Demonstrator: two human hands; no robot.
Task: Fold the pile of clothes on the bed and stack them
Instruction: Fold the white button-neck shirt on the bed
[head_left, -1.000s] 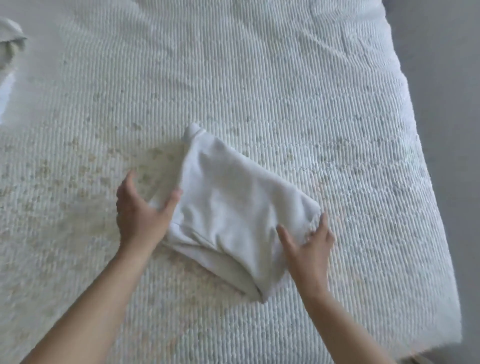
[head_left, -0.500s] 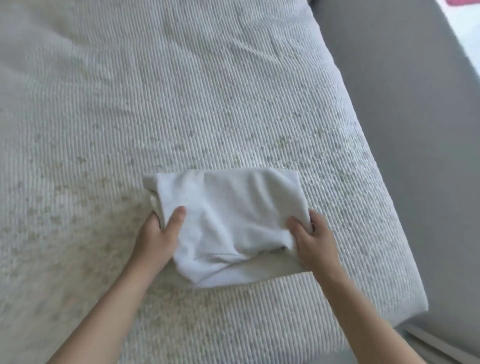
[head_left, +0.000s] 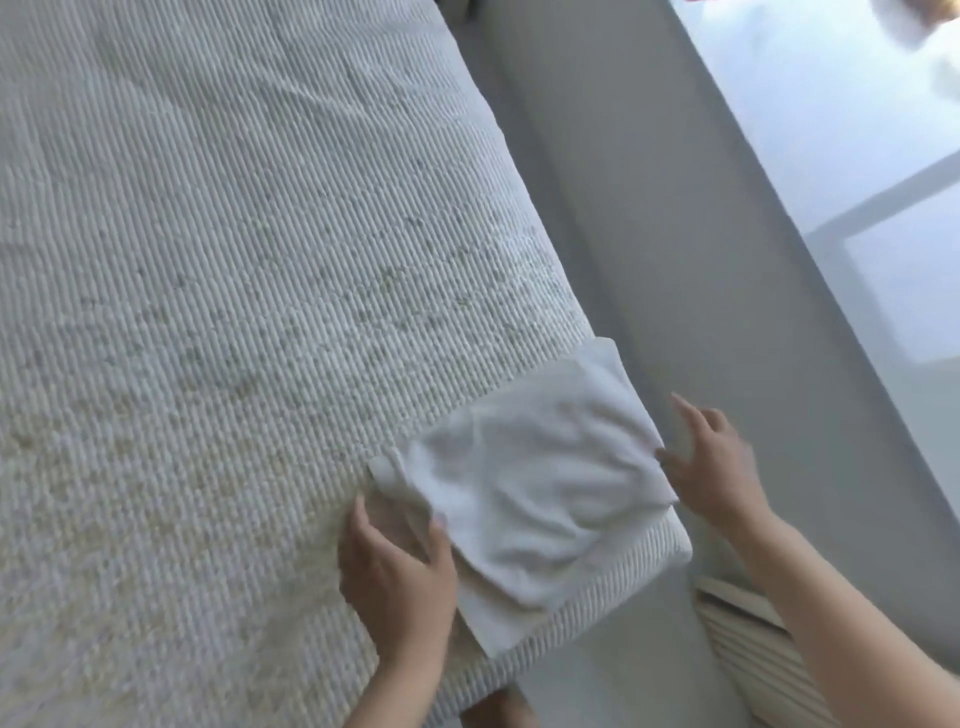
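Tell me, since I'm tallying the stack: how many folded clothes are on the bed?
1: a folded white garment at the bed's near right corner, between both hands. Others may lie outside view.

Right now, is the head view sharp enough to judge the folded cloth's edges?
Head view: soft daylight, no glare on the folded white cloth; its edges blend into the pale bed cover; right hand slightly motion-blurred, left hand sharper; top right washed out.

Soft, matt white cloth garment (head_left: 530, 483) on a ribbed, rough-woven bedspread (head_left: 234, 312)
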